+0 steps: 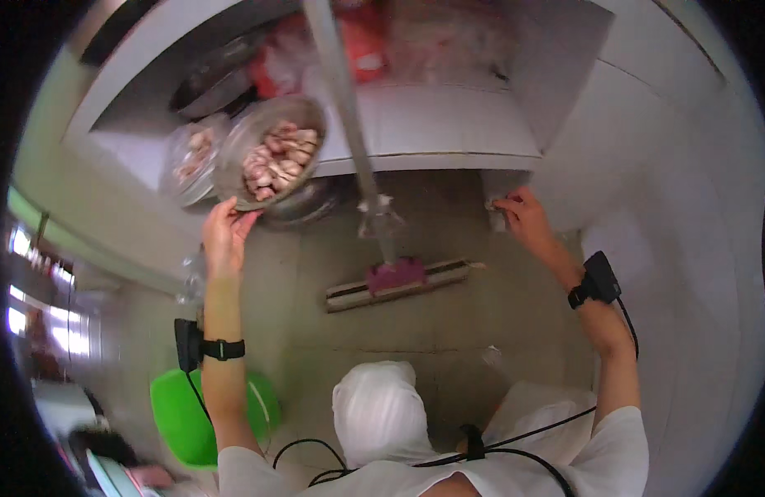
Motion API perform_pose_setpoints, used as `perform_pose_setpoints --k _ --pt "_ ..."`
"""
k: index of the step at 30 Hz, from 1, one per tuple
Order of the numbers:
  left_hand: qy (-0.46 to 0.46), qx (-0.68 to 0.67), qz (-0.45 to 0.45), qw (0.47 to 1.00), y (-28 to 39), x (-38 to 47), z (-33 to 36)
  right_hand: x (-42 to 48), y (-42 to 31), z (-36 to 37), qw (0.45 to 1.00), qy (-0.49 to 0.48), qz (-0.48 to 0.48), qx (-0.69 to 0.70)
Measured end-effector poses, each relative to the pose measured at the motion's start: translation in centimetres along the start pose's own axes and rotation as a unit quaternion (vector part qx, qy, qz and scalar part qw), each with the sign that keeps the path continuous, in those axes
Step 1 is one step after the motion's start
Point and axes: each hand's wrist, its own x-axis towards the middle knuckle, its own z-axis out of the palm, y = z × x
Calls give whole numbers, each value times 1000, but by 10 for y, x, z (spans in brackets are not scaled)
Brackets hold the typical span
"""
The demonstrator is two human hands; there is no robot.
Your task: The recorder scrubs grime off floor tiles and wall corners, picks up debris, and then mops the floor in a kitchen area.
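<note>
My left hand [226, 236] grips the near rim of a round metal bowl [232, 155], which tilts towards me at the shelf's left end. Garlic bulbs [282, 158] lie heaped in the bowl. Just left of it is a clear plastic bag [193, 164] with pale pinkish contents, perhaps more garlic. Out to the right, my right hand [526, 216] is beside the lower shelf corner, thumb and fingertips pinched together. A small pale thing shows at those fingertips, too small to name. Under the bowl, partly hidden, another shiny metal bowl [305, 205] shows.
A squeeze mop [396, 278] with a purple head stands on the tiled floor, its pole rising before the white shelf [432, 127]. Red plastic bags [361, 43] lie at the back. A green bucket [181, 416] stands lower left. Black cables [531, 428] cross my front.
</note>
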Motion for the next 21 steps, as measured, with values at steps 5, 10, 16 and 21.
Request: perform_pose_setpoints --k 5,10,16,21 --pt "12 -33 22 999 -22 50 19 -76 22 -81 972 -5 234 1" --pt "-30 -52 -31 998 -55 85 -4 -175 61 -140 925 106 364 -32" --pt "-28 -56 -85 994 -44 115 -12 -193 91 -171 912 198 356 -56" --pt "-42 -57 -86 994 -31 103 -5 -158 90 -179 880 157 438 -89"
